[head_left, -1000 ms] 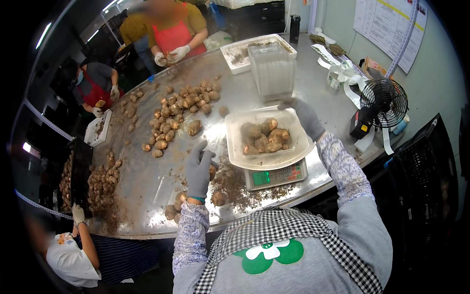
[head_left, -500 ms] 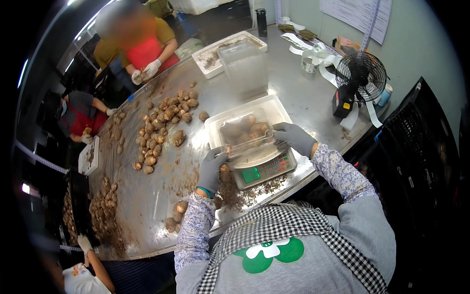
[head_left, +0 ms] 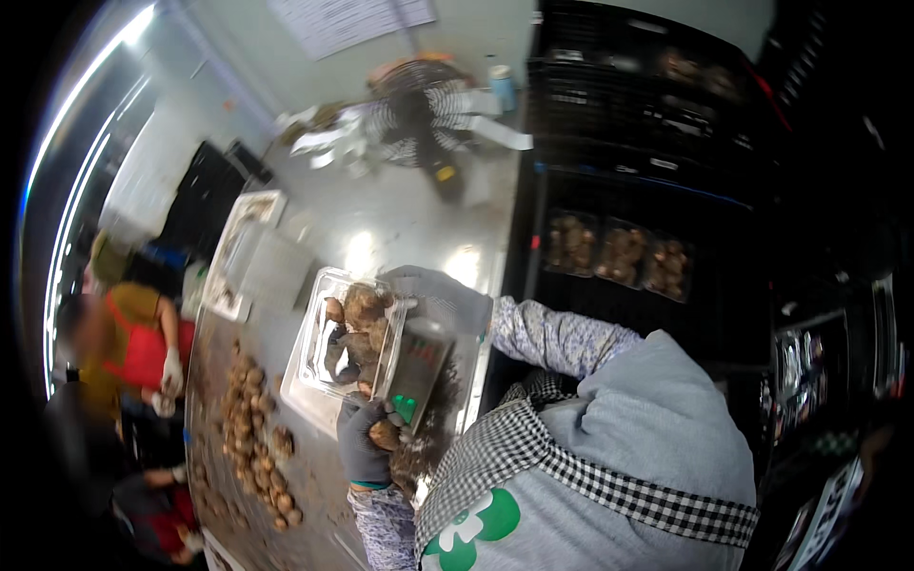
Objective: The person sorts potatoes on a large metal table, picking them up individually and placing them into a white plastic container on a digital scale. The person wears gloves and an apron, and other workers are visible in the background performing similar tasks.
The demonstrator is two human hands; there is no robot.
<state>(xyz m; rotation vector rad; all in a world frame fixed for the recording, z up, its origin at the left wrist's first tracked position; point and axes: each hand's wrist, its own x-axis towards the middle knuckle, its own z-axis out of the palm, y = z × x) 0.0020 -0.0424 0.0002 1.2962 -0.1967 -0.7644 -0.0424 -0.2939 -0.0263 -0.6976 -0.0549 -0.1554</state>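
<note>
A clear plastic box (head_left: pixel 388 354) of brown, root-like taros (head_left: pixel 366 306) lies over a white tray (head_left: pixel 303 392), partly beside a digital scale (head_left: pixel 426 369) with a green display. My right hand (head_left: pixel 433 290), in a grey glove and blurred, has its fingers at the box's right edge. My left hand (head_left: pixel 360 443), also gloved, is closed at the box's near corner. Against its palm and curled fingers sits a taro (head_left: pixel 385 435); whether those fingers also touch the box is hard to see.
Loose taros (head_left: pixel 249 419) are heaped on the metal table (head_left: pixel 324 228). A fan (head_left: pixel 414 114) stands at the back. Black crates (head_left: pixel 633 105) rise at the right, above several filled clear boxes (head_left: pixel 624 254). A person in a red apron (head_left: pixel 143 338) works at the left.
My view has swung right, so the table appears turned and the crates show. Both hands stay at the box, whose contents now show more plainly.
</note>
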